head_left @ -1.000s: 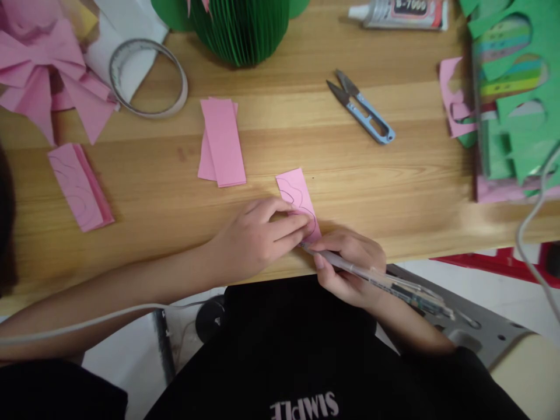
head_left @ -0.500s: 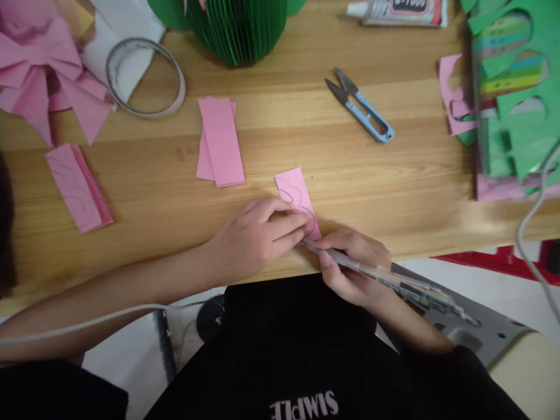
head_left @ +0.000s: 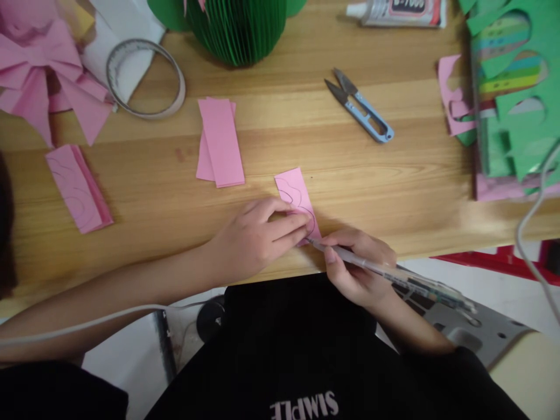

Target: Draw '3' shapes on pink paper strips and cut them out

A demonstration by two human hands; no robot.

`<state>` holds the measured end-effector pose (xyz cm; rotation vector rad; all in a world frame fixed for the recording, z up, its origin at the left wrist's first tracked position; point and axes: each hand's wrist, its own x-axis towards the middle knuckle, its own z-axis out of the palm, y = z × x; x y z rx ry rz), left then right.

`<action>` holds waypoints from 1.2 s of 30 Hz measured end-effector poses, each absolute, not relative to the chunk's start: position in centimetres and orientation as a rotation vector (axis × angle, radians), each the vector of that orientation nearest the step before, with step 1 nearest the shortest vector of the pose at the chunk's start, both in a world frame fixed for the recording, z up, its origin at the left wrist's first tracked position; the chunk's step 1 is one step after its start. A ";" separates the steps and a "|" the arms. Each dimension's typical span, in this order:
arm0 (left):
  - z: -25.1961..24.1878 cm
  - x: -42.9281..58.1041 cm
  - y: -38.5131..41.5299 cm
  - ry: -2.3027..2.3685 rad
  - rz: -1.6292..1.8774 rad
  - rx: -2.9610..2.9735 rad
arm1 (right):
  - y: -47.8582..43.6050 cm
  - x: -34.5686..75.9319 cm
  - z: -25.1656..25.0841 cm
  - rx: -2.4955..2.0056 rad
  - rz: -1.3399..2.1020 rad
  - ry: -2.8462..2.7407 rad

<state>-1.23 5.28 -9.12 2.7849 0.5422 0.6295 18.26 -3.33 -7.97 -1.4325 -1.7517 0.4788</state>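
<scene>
My left hand [head_left: 258, 236], fingers flat and gripping nothing, pins the pink paper slip [head_left: 294, 189] near the table [head_left: 394, 192] edge. My right hand [head_left: 356, 271], clamped on the pen [head_left: 394, 277], traces a curve (mid-outline, I judge). Closing it needs steadiness.

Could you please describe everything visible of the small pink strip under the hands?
The pink paper strip is a small, thin rectangle lying flat and slightly tilted on the wooden table near its front edge. Curved dark lines are drawn on it. The left hand presses its near end down, hiding part, and the pen in the right hand touches its lower right corner.
</scene>
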 end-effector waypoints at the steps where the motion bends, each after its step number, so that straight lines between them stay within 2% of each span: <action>1: -9.1 -1.2 5.3 0.537 0.634 2.784 | -3.3 18.2 -7.9 -1.422 0.476 -1.756; 10: -9.3 -1.4 5.4 0.540 0.506 2.735 | -3.5 18.1 -8.1 -1.517 0.426 -1.699; 36: -9.4 -1.3 5.1 0.564 0.623 2.674 | -4.1 18.0 -9.0 -1.615 0.371 -1.529</action>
